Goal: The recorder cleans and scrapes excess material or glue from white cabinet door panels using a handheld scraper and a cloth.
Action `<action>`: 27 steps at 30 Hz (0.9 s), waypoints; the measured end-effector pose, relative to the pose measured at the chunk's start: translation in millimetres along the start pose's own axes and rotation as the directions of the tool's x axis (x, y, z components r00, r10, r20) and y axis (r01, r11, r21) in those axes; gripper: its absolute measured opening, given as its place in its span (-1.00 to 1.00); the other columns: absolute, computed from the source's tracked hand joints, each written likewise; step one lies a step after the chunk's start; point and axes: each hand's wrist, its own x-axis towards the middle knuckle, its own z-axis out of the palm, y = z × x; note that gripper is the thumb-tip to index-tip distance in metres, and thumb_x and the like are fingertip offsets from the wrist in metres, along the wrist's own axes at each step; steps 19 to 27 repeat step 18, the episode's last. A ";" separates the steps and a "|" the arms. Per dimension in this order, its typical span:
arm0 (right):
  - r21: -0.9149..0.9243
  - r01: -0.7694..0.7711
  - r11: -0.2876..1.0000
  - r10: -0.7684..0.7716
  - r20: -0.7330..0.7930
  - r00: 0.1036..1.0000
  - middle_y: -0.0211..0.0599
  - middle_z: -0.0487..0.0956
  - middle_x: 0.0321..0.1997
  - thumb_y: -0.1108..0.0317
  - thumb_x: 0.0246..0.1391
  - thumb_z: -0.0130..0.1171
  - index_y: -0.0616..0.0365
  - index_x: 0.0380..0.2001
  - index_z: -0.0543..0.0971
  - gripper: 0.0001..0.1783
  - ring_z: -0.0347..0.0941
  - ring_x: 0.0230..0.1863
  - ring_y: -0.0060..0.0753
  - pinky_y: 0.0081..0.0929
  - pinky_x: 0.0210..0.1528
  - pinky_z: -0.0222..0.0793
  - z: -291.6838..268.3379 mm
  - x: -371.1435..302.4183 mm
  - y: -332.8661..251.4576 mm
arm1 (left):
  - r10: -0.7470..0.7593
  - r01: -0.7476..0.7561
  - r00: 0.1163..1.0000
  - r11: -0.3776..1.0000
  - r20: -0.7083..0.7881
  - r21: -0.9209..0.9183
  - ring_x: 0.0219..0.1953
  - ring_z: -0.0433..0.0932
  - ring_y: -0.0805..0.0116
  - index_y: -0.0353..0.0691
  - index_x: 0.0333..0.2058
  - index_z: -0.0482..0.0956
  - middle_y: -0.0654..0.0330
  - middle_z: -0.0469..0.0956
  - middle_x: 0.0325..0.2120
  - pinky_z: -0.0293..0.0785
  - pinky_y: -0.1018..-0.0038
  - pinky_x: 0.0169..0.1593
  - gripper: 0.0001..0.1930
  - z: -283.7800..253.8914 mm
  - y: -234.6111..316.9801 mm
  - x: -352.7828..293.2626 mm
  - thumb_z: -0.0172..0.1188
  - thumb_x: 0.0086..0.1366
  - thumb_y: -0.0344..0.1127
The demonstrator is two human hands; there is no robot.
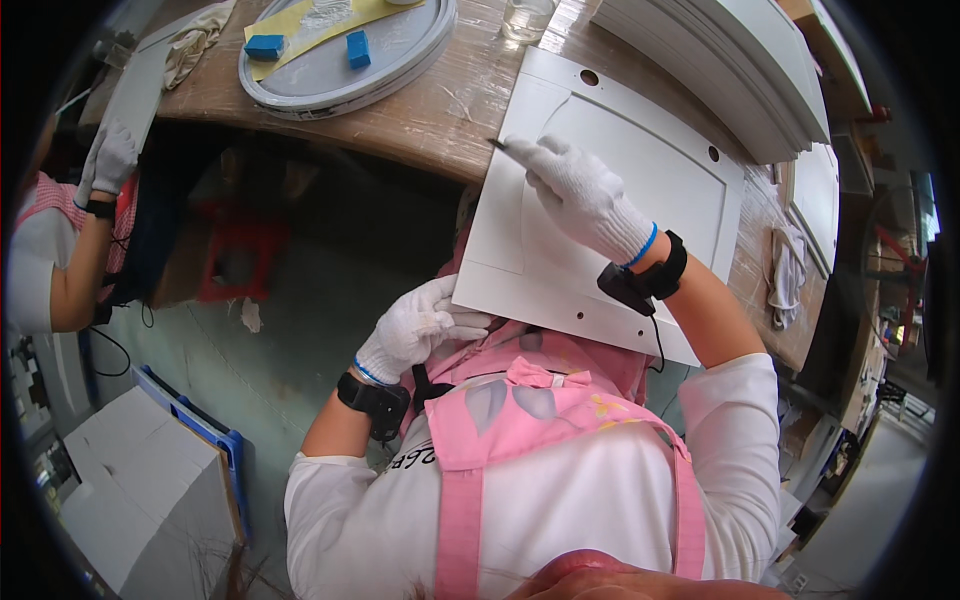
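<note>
A white cabinet door panel (620, 150) with a recessed middle and round holes lies tilted from the table edge toward my lap. My right hand (580, 195), in a white knit glove, is closed above its left part. A thin tool with a dark tip (497, 144) sticks out from those fingers; the glove hides the rest, so its kind is unclear. At the panel's near left corner, my left hand (415, 325), also gloved, holds the edge, its fingers along the underside and thumb by the side.
On the wrapped table (430, 130) sits a round grey lid (400, 60) bearing blue blocks (358, 50) and yellow sheet with white paste. A glass jar (527, 18) and stacked white panels (725, 75) stand behind. A co-worker's gloved hand (115, 155) is at left; a red stool (245, 250) stands below.
</note>
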 end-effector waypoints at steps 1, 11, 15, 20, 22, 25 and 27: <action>0.003 -0.006 1.000 0.006 0.001 1.000 -0.15 0.50 -0.14 0.53 0.03 0.06 -0.01 0.24 0.35 -0.36 0.53 -0.21 -0.01 -0.19 -0.26 0.50 2.9 8.3 9.9 | -0.010 0.010 1.000 1.000 -0.011 -0.011 0.05 0.57 0.12 -0.55 0.27 0.13 -0.12 0.47 0.08 0.51 0.22 0.18 -0.20 -3.3 -2.2 -0.4 0.31 0.18 -0.28; 0.128 0.191 0.973 -0.225 0.376 0.899 -0.12 0.50 -0.14 0.38 0.00 0.14 0.00 0.15 0.41 -0.44 0.56 -0.19 0.04 -0.13 -0.23 0.51 12.1 -68.2 -46.5 | 0.053 -0.054 0.998 0.997 -0.029 -0.062 0.09 0.55 0.11 -0.53 0.25 0.17 -0.12 0.49 0.05 0.47 0.19 0.20 -0.28 1.6 -8.0 -6.3 0.22 0.21 -0.28; -0.060 0.008 0.998 0.000 0.136 0.991 -0.15 0.50 -0.18 0.42 0.04 0.08 -0.03 0.24 0.37 -0.39 0.53 -0.23 0.01 -0.18 -0.25 0.49 10.4 -69.7 -20.3 | 0.069 -0.069 0.998 0.997 -0.006 -0.041 0.10 0.55 0.08 -0.51 0.30 0.08 -0.14 0.46 0.11 0.47 0.17 0.20 -0.23 2.1 -7.2 -7.6 0.20 0.23 -0.23; -0.188 0.181 0.965 -0.113 0.325 0.939 -0.20 0.51 -0.18 0.40 0.00 0.15 -0.07 0.31 0.28 -0.27 0.55 -0.23 -0.07 -0.23 -0.23 0.51 17.8 -79.2 -26.6 | 0.071 -0.072 0.997 0.997 -0.025 -0.028 0.11 0.54 0.07 -0.50 0.33 0.03 -0.13 0.46 0.10 0.47 0.16 0.20 -0.18 3.5 -7.4 -8.4 0.22 0.24 -0.21; -0.188 0.181 0.965 -0.113 0.325 0.939 -0.20 0.51 -0.18 0.40 0.00 0.15 -0.07 0.31 0.28 -0.27 0.55 -0.23 -0.07 -0.23 -0.23 0.51 17.8 -79.2 -26.6 | 0.071 -0.072 0.997 0.997 -0.025 -0.028 0.11 0.54 0.07 -0.50 0.33 0.03 -0.13 0.46 0.10 0.47 0.16 0.20 -0.18 3.5 -7.4 -8.4 0.22 0.24 -0.21; -0.188 0.181 0.965 -0.113 0.325 0.939 -0.20 0.51 -0.18 0.40 0.00 0.15 -0.07 0.31 0.28 -0.27 0.55 -0.23 -0.07 -0.23 -0.23 0.51 17.8 -79.2 -26.6 | 0.071 -0.072 0.997 0.997 -0.025 -0.028 0.11 0.54 0.07 -0.50 0.33 0.03 -0.13 0.46 0.10 0.47 0.16 0.20 -0.18 3.5 -7.4 -8.4 0.22 0.24 -0.21; -0.188 0.181 0.965 -0.113 0.325 0.939 -0.20 0.51 -0.18 0.40 0.00 0.15 -0.07 0.31 0.28 -0.27 0.55 -0.23 -0.07 -0.23 -0.23 0.51 17.8 -79.2 -26.6 | 0.071 -0.072 0.997 0.997 -0.025 -0.028 0.11 0.54 0.07 -0.50 0.33 0.03 -0.13 0.46 0.10 0.47 0.16 0.20 -0.18 3.5 -7.4 -8.4 0.22 0.24 -0.21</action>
